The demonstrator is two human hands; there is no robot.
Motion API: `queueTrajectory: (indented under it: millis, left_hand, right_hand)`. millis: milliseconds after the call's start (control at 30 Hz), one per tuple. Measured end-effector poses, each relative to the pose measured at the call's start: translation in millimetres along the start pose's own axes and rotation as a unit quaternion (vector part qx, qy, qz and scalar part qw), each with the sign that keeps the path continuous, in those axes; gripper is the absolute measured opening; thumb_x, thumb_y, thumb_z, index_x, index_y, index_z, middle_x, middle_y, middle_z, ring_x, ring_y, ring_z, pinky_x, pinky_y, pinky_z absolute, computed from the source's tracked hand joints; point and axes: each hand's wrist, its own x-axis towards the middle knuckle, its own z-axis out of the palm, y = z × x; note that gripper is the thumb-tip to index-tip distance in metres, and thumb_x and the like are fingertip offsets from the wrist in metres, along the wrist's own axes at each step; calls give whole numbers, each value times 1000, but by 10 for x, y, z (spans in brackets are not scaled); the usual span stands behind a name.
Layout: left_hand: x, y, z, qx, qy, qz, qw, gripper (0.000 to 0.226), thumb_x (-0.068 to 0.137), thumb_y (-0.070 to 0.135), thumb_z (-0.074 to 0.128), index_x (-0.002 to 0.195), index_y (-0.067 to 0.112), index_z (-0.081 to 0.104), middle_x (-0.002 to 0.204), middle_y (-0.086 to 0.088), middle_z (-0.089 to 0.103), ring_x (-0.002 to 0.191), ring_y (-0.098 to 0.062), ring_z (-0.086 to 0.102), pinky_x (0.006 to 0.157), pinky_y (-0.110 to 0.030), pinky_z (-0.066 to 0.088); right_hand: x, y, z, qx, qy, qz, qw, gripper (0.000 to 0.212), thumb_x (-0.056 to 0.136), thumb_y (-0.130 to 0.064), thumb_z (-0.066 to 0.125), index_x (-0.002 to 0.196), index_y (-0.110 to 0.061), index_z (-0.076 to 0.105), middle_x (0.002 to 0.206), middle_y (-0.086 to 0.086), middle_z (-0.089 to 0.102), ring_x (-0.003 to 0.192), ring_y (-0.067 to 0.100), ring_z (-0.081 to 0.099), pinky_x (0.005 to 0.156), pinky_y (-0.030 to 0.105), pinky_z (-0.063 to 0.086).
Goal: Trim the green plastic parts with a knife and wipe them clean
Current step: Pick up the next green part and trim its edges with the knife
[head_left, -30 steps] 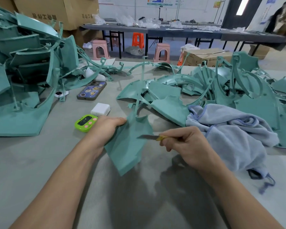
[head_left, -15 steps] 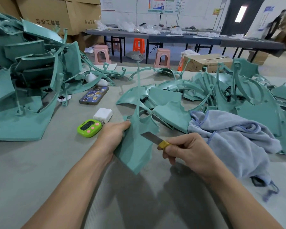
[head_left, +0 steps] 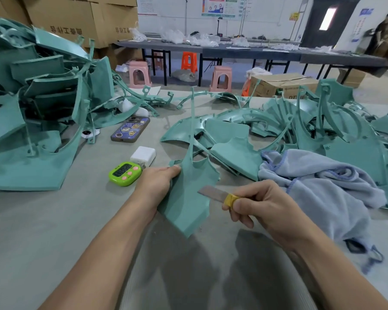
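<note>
My left hand (head_left: 156, 185) grips the left edge of a green plastic part (head_left: 187, 204), held tilted above the table with a thin sprue rising from its top. My right hand (head_left: 259, 208) holds a knife (head_left: 218, 195) with a yellow collar and a bare grey blade. The blade lies against the part's right edge, pointing left. A pale blue cloth (head_left: 323, 186) lies crumpled on the table just right of my right hand.
A tall heap of green parts (head_left: 31, 113) fills the left. More green parts (head_left: 300, 130) spread across the right behind the cloth. A green timer (head_left: 124, 174), a white charger (head_left: 143, 155) and a phone (head_left: 130, 129) lie left of the held part. Grey table (head_left: 43, 220) in front.
My left hand has turned the part more upright and lifted it. The knife blade has swung from flat across the part to its right edge.
</note>
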Motion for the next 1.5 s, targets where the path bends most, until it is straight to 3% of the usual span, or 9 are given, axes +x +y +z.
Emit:
queueTrajectory:
  millis: [133,333,500,667,800,867,1133,1300,1500]
  left_hand:
    - [2,-15,-16,2,-15,-1,1000,24,94,25,69,88,4,79,87,-15,78,78,-31,74,82,-51,59]
    - [30,-4,-49,15,1,10,1000,23,93,24,69,88,4,80,88,-16,78,90,-38,74,87,-59,57]
    - [27,-20,-64,24,-9,-5,1000,25,94,27,69,86,5,79,82,-13,78,68,-26,74,71,-43,61]
    - [20,-4,-80,12,-2,-15,1000,26,93,27,71,87,3,78,81,-14,77,63,-25,73,64,-36,58]
    - [-7,14,-59,9,-1,-20,1000,28,92,27,72,88,0,77,81,-16,77,70,-30,74,69,-46,60]
    - [-36,10,-44,2,-12,-21,1000,27,93,25,70,87,-1,76,76,-15,76,60,-25,72,53,-37,59]
    - [-125,26,-20,-37,-45,-41,997,24,97,18,65,83,2,75,75,-15,76,53,-23,71,43,-27,53]
    - [-96,-55,-1,86,-22,32,996,22,94,27,69,87,8,80,88,-12,78,90,-33,75,82,-47,61]
    - [-237,-42,112,126,-27,113,985,10,72,49,71,79,45,78,78,15,77,77,-4,72,77,-34,57]
  right_hand:
    - [5,10,56,-50,-30,22,998,11,80,-10,71,83,-10,82,64,12,68,50,17,46,49,22,39]
    - [55,60,82,-141,221,-42,964,10,85,-14,78,82,-23,82,66,18,66,56,21,38,53,46,37]
    - [4,-32,137,-127,8,-30,991,13,80,-28,75,84,-19,83,66,20,67,54,19,45,52,36,37]
    - [49,20,91,-141,250,-38,957,20,88,-8,76,81,-27,81,60,-1,67,53,17,40,53,36,36]
    - [0,-80,89,-66,117,-54,989,11,76,-11,73,78,-18,82,63,7,69,52,16,41,48,29,36]
    - [-30,-104,121,-76,15,-33,996,12,77,-15,73,82,-17,83,66,11,71,52,16,45,49,26,38]
    - [61,-55,43,-16,283,-24,959,28,90,5,64,76,-12,80,66,13,67,54,17,48,54,22,43]
    - [43,-102,48,287,166,113,937,20,70,-9,71,88,-4,77,104,12,75,95,20,68,88,37,52]
    - [23,-99,115,120,124,194,966,18,87,-1,69,79,-9,83,93,7,79,81,10,73,69,25,59]
